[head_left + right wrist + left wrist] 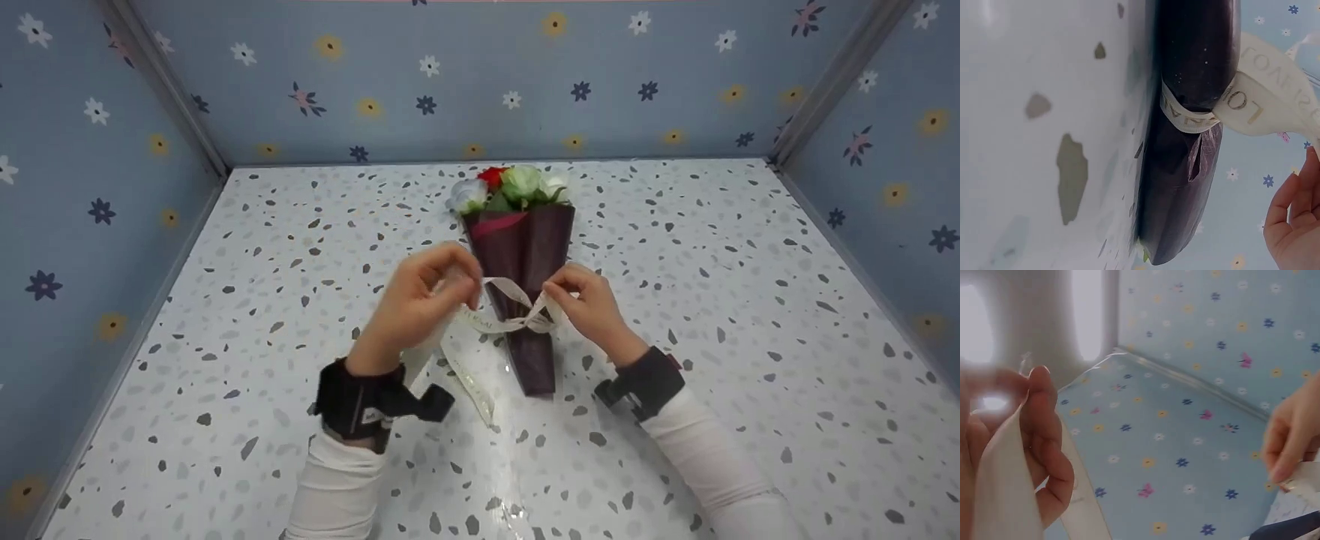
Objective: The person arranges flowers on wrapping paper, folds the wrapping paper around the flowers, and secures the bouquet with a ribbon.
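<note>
A bouquet of fabric-looking roses (521, 184) in dark plum wrapping paper (551, 240) lies on the table, flowers toward the back. A cream ribbon with printed letters (1252, 104) circles the wrapping and crosses at a knot (538, 321) on its front. My left hand (420, 300), left of the bouquet, pinches one length of ribbon between thumb and fingers, seen close up in the left wrist view. At the bouquet's right side, my right hand (592, 304) pinches the ribbon beside the knot. One ribbon tail (472, 386) trails downward to the left.
A white speckled tabletop (712, 420) lies under everything. Flower-patterned blue panels (480, 75) stand at the back and both sides. Black wrist straps with cameras (367, 397) sit on both wrists. A shiny clear strip (514, 480) runs along the table's front.
</note>
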Demonstrator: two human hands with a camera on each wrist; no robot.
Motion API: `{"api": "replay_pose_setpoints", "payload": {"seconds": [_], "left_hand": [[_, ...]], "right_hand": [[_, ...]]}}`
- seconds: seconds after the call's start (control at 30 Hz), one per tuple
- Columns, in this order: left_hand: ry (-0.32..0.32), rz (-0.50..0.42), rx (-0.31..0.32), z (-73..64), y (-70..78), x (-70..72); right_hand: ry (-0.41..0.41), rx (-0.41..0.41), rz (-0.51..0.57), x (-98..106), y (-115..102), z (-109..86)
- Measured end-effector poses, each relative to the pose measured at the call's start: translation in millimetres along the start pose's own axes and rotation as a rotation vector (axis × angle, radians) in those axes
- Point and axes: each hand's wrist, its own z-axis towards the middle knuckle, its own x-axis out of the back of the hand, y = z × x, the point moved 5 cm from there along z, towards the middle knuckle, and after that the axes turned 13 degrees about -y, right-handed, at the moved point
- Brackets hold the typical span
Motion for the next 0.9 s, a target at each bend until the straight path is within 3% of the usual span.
{"api": "replay_pose_setpoints", "payload": {"seconds": [0.13,0.23,0.33,0.43,0.57,0.67,0.77,0.9], "left_hand": [[-0.257,0.248,0.017,12.9,-18.2,-50.5],[-0.410,0.405,-0.017,19.1,-35.0,-85.4],[-0.533,0.464,-0.046,21.8,-52.5,-115.1],[-0.624,0.463,-0.018,21.9,-71.4,-137.3],[-0.691,0.505,0.053,20.9,-95.0,-158.1],[-0.721,0.565,0.102,21.8,-108.0,-169.8],[-0.747,0.649,0.133,25.4,-117.8,-177.8],[-0.732,0.792,0.171,35.8,-124.9,-181.2]], "right_hand": [[0.008,0.019,0.015,6,-1,3.4],[0.026,0.008,0.025,11,2,4.8],[0.025,-0.019,0.036,15,4,5.5],[-0.023,-0.061,0.030,19,-6,6.0],[-0.113,-0.117,0.028,21,-9,8.1],[-0.159,-0.149,0.036,20,5,9.7],[-0.208,-0.182,0.032,19,10,11.2],[-0.283,-0.197,0.028,18,7,14.7]]}}
